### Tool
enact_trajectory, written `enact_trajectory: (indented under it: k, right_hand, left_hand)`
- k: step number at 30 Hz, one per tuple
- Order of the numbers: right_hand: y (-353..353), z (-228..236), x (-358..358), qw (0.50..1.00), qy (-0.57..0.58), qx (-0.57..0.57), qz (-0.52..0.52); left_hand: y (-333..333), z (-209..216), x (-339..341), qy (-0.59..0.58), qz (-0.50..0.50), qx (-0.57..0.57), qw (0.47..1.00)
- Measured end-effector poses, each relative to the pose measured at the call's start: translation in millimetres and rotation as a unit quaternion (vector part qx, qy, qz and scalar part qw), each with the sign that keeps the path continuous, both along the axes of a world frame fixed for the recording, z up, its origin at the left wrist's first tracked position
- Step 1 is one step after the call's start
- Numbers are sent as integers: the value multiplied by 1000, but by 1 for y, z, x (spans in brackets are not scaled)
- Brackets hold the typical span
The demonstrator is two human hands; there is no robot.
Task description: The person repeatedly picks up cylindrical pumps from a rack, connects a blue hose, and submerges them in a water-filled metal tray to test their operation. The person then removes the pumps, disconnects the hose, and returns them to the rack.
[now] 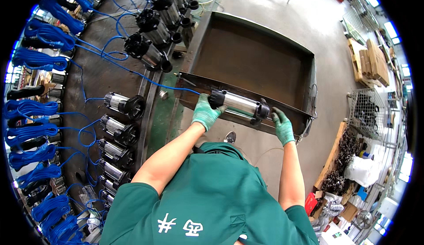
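Note:
A submersible pump point(240, 104) with a shiny metal barrel and black ends lies sideways along the near rim of a dark metal tank point(304, 83). Its blue cable point(170, 87) runs off to the left. My left hand point(206, 113), in a green glove, is closed around the black cable end, thumb along the near side. At the other end, my right hand point(283, 127), also gloved, has its fingers curled against the black base. Part of those fingers is hidden behind the pump.
More pumps point(115, 153) lie in a row on the bench at left, and others point(152, 53) stand at its far end. Coiled blue cables point(33, 134) line the bench's left side. At right are a wire basket point(365, 112) and stacked cardboard point(373, 61).

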State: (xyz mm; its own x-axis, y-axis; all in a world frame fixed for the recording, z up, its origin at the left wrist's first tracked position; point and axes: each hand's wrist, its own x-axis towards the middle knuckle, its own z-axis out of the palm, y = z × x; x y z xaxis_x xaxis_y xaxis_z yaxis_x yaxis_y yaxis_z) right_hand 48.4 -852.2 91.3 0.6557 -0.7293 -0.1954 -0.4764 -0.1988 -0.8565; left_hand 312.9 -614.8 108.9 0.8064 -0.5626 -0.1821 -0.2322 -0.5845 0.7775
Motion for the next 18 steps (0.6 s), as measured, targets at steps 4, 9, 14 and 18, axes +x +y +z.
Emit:
enact_trajectory:
  k: [4, 9, 14, 18]
  right_hand:
    - [26, 59, 69, 995, -34, -44, -80]
    - [41, 48, 110, 987, 62, -140, -44]
    - [42, 37, 105, 986, 50, -153, -41]
    - [42, 41, 110, 987, 78, -126, -69]
  left_hand:
    - [15, -20, 37, 20, 29, -54, 998]
    - [37, -48, 153, 269, 264, -187, 907]
    - [48, -69, 205, 376, 214, -115, 894]
    - [44, -76, 215, 396, 184, -92, 895]
